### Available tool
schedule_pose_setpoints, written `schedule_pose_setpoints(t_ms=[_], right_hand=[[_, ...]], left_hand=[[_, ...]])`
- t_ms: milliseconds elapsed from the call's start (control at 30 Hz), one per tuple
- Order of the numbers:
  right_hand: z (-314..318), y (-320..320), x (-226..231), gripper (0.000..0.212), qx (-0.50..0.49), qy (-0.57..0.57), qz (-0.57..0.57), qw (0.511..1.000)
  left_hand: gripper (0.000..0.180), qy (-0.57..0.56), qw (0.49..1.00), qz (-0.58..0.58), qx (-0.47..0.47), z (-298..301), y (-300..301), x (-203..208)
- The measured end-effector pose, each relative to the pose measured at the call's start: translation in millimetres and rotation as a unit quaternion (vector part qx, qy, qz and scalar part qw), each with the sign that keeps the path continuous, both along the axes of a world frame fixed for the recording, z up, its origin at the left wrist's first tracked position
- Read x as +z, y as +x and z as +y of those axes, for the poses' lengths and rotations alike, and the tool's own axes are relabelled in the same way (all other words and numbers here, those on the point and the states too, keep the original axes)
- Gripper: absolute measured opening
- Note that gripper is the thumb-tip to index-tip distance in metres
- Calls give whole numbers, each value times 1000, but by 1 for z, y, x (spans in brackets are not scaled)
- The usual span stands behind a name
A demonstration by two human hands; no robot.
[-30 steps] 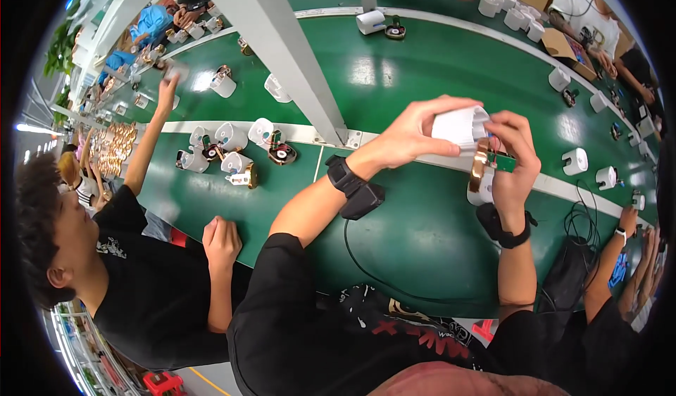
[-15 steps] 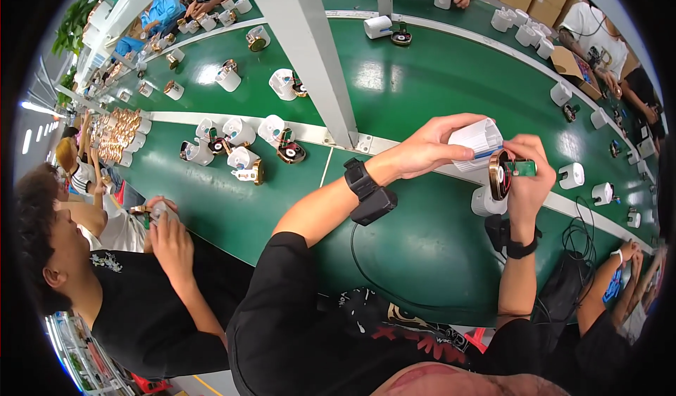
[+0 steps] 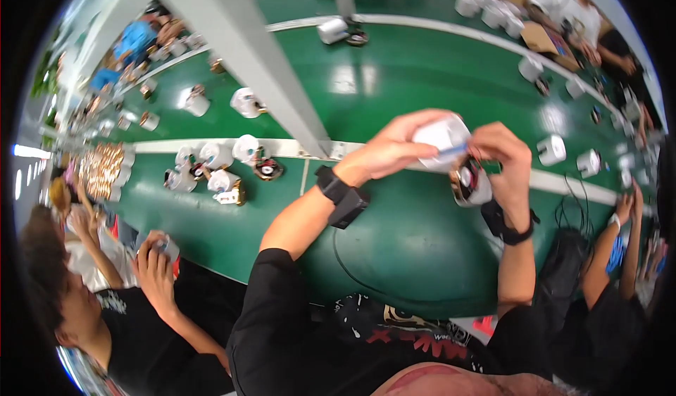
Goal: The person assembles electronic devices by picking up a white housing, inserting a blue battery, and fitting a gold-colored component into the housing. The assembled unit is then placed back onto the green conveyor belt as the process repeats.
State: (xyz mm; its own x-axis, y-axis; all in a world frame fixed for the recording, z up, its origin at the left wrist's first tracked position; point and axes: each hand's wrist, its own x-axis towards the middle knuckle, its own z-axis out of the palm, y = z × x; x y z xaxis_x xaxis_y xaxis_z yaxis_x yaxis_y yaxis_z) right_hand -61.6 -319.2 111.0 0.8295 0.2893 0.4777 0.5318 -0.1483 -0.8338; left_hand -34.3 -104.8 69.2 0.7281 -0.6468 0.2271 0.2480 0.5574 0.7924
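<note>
Over the green bench (image 3: 401, 255), I have my left hand (image 3: 391, 149) clamped on the white housing (image 3: 442, 134) and my right hand (image 3: 508, 164) on the copper-rimmed part (image 3: 460, 186), which could drop if those fingers slacken.

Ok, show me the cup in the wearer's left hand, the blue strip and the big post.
Cup (image 3: 445, 133), head view: on its white surface.
Blue strip (image 3: 455, 149), head view: midway along its visible length.
Big post (image 3: 251, 61), head view: midway along its shaft.

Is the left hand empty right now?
No, the left hand grips a white cup-shaped housing, holding it up above the green table.
</note>
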Motion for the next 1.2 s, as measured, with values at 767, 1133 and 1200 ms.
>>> schedule_pose_setpoints(t_ms=[767,1133,1200], right_hand=[[-143,-21,51,46,-258,45,10,965],[-186,36,-83,78,-385,-288,-53,875],[-189,39,-80,76,-386,-292,32,874]], left_hand=[[61,51,959,4,278,14,46,-59],[59,449,747,-199,449,35,44,-89],[60,460,750,-192,435,36,43,-91]])
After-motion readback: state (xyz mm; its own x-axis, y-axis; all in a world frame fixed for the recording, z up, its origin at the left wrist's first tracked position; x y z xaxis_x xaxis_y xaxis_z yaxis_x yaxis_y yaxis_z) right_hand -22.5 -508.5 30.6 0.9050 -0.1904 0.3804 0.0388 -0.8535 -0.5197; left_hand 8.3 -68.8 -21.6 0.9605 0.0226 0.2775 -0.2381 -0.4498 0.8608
